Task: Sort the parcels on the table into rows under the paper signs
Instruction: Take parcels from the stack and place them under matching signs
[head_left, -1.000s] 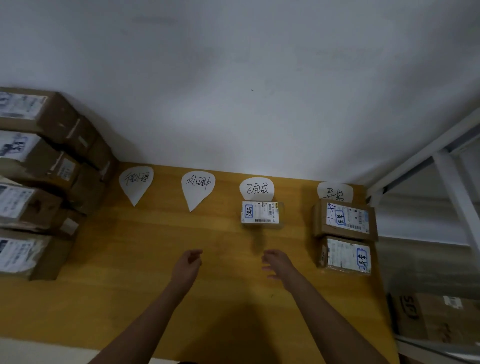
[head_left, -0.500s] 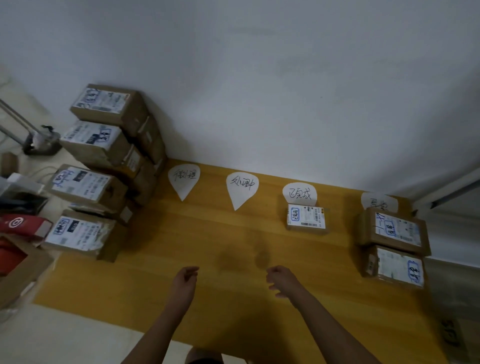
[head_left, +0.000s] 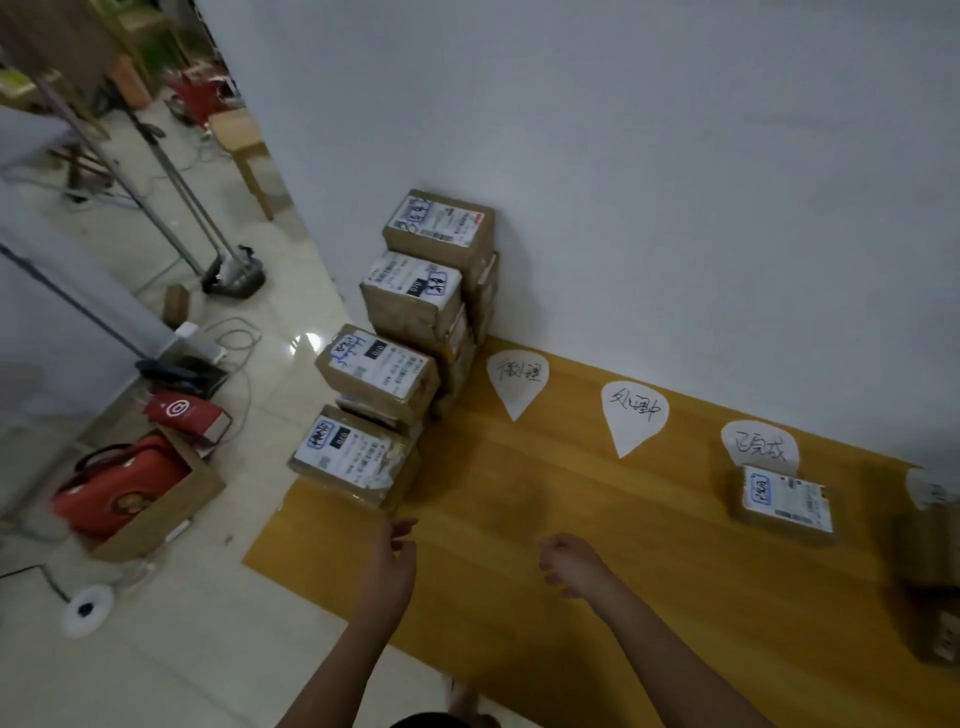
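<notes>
Stacked brown parcels (head_left: 377, 372) beside paper signs (head_left: 517, 382)

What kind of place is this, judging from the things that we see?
Probably an improvised parcel-sorting station in a workroom. Brown cardboard parcels with white shipping labels stand stacked by the white wall, and white handwritten paper signs lie along the yellow wooden table.

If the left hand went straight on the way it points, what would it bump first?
Probably the nearest parcel of the stack, near its right corner, though the left hand might just slip past; depth is unclear.
</notes>
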